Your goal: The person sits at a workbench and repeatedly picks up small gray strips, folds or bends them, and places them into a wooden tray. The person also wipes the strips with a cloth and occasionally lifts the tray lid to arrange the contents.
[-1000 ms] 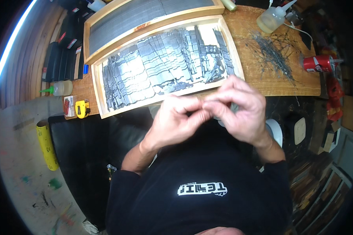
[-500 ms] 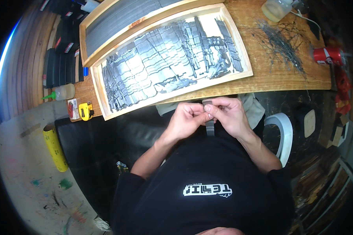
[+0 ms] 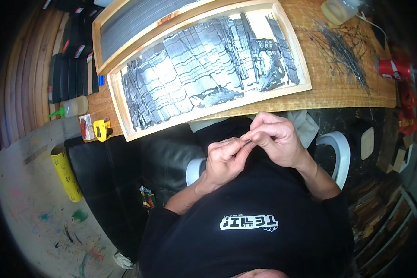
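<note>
1. Dark grey and thin, a sliver showed between the two hands, in front of the black shirt; we saw only a short stretch of it, because fingers covered the rest.
2. We found the left hand pinching the sliver, thumb and curled fingers pressed together on it from the lower left.
3. We found the right hand pinching as well, its thumb and forefinger meeting at the sliver from the other side, with the knuckles arched above.
4. The visible edge slanted from lower left to upper right, so we read its long axis as running roughly from one hand toward the other; its full length we could not tell.
5. Beyond the fingertips, up the view, lay the wooden tray on the bench. Of the two, the right hand was nearer to its rim, and neither touched it.
6. Inside the tray we saw dark strips packed in uneven rows, with a pale gap toward the far right corner. Dark wiry twigs lay to the right of the tray.
</note>
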Motion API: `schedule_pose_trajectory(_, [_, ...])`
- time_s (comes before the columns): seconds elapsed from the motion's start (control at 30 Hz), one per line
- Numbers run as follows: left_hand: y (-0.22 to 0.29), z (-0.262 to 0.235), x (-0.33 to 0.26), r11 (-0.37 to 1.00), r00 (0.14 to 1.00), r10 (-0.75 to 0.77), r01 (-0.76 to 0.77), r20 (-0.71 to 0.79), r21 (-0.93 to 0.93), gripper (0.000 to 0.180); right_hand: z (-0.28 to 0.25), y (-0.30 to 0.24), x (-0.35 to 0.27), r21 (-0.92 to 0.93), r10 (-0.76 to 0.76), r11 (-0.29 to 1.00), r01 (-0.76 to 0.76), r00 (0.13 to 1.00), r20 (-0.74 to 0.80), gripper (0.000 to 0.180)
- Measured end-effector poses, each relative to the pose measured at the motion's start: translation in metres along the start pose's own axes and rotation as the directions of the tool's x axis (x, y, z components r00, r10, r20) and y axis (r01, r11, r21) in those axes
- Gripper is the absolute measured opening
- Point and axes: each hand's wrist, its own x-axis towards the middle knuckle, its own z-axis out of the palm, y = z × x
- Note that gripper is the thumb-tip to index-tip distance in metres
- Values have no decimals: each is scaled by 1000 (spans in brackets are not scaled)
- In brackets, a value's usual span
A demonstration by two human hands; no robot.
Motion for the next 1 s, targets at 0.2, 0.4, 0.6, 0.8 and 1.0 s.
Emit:
schedule_pose_trajectory(0.2, [-3, 4, 3, 997, 999, 36, -38, -35, -66, 10, -8, -5, 2, -3, 55, 998, -55, 995, 84, 21])
schedule_pose_trajectory(0.4, [-1, -2, 4, 998, 998, -4, 8, 67, -68, 12, -12, -6, 4, 23, 66, 997, -69, 992, 110, 18])
schedule_pose_trajectory(0.6, [0, -8, 7, 991, 989, -48, 64, 141, -114, 14, -8, -16, 2, -25, 76, 997, -75, 994, 75, 14])
schedule_pose_trajectory(0.8, [4, -18, 25, 979, 955, -137, 171, 262, -111, 7, 6, -9, -7, -136, 0, 990, -19, 990, -142, 11])
schedule_pose_trajectory(1.0, [-31, -8, 37, 696, 790, -389, 589, 474, -411, 12, 15, 37, -23, 394, 421, 856, -335, 894, -155, 14])
